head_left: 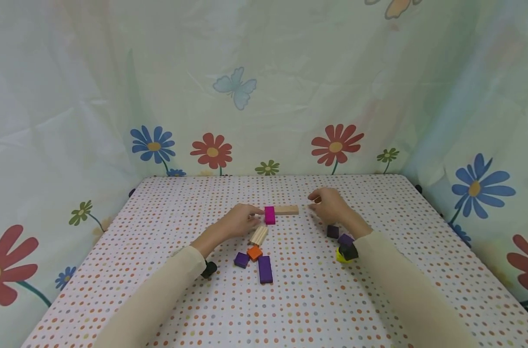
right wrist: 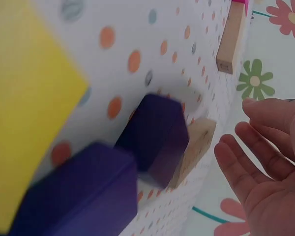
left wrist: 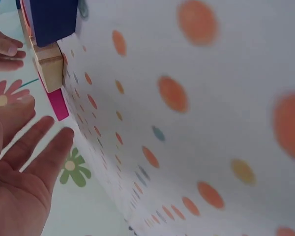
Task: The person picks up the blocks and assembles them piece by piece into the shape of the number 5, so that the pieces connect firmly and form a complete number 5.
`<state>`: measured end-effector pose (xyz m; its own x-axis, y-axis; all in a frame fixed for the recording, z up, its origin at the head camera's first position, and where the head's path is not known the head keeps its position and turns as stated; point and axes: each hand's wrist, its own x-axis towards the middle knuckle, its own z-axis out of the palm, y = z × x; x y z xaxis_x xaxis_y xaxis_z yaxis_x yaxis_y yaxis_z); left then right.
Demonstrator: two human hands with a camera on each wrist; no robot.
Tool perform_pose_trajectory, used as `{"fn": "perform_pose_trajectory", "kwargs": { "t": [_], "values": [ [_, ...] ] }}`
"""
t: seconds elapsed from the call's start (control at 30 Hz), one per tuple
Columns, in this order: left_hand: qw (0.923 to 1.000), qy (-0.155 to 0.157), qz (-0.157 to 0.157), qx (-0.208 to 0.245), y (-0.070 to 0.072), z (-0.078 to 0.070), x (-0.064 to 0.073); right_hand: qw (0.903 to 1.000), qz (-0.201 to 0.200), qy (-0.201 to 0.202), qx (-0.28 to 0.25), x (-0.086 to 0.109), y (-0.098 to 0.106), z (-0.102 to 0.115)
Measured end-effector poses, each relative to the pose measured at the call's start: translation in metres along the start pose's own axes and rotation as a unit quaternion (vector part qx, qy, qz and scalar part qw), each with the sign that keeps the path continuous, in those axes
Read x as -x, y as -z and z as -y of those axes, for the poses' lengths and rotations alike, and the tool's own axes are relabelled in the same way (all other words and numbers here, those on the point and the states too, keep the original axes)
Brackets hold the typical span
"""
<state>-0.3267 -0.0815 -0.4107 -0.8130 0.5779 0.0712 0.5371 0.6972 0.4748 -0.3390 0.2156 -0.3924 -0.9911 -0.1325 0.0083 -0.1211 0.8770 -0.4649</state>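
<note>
A pink block [head_left: 270, 215] stands against the left end of a long plain wooden block [head_left: 286, 210] in the middle of the table. My left hand [head_left: 240, 220] hovers just left of the pink block, fingers extended; the left wrist view shows a gap between the fingertips and the pink block [left wrist: 57, 105]. To the right of the long block, my right hand [head_left: 331, 205] is held with loosely bent fingers and nothing in its grasp. Beside it, in the right wrist view, another plain wooden block [right wrist: 199, 142] lies partly behind a dark block [right wrist: 155, 132].
Nearer me lie ridged wooden pieces [head_left: 258, 235], an orange block [head_left: 254, 253], a purple block [head_left: 242, 260] and a longer purple one [head_left: 265, 269]. A black piece [head_left: 209, 269] is by the left sleeve. Dark blocks [head_left: 332, 231] and a yellow piece [head_left: 342, 257] sit by the right forearm.
</note>
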Motion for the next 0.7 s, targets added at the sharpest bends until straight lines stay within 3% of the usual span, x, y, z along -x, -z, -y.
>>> {"fn": "perform_pose_trajectory", "kwargs": {
  "t": [0.27, 0.5, 0.7],
  "values": [
    [0.9975, -0.054, 0.026, 0.039, 0.003, 0.007, 0.009, 0.9997, 0.000, -0.012, 0.023, 0.004, 0.004, -0.014],
    [0.9887, -0.051, 0.084, 0.113, 0.005, 0.008, 0.015, 0.9994, 0.007, -0.011, 0.030, 0.006, 0.004, -0.021],
    [0.9837, -0.075, 0.122, 0.109, 0.005, 0.006, 0.019, 0.9987, 0.011, -0.023, 0.045, 0.008, 0.005, -0.024]
  ]
}}
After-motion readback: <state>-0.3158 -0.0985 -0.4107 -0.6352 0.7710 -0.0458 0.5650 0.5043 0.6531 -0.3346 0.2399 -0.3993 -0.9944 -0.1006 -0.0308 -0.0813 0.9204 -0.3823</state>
